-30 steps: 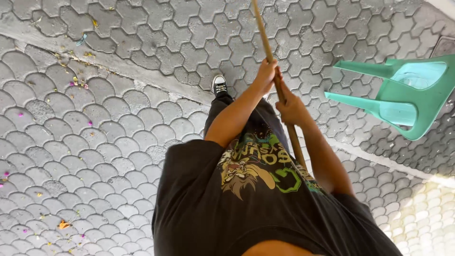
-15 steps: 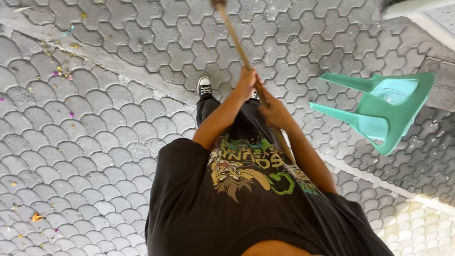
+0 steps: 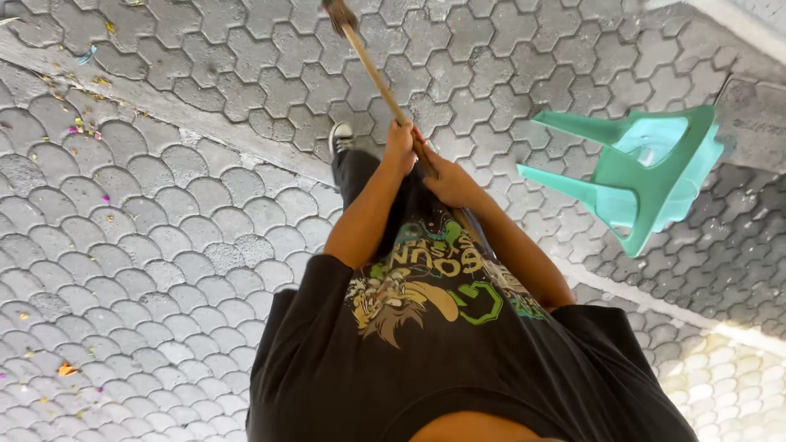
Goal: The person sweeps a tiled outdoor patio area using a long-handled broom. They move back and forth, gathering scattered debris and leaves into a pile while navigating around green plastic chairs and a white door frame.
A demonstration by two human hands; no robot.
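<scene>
Both hands, left hand [image 3: 400, 144] above right hand [image 3: 446, 182], have fingers wrapped around the wooden broom handle [image 3: 372, 74] at upper centre; a wide swing could strike the green plastic chair [image 3: 647, 176] at right.

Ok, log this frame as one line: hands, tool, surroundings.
left hand: gripping broom handle | right hand: gripping handle lower | nearby: green chair tipped over on pavers, confetti bits left

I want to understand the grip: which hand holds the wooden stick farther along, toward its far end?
The left hand grips higher up the wooden stick; the right hand holds nearer the body.
</scene>
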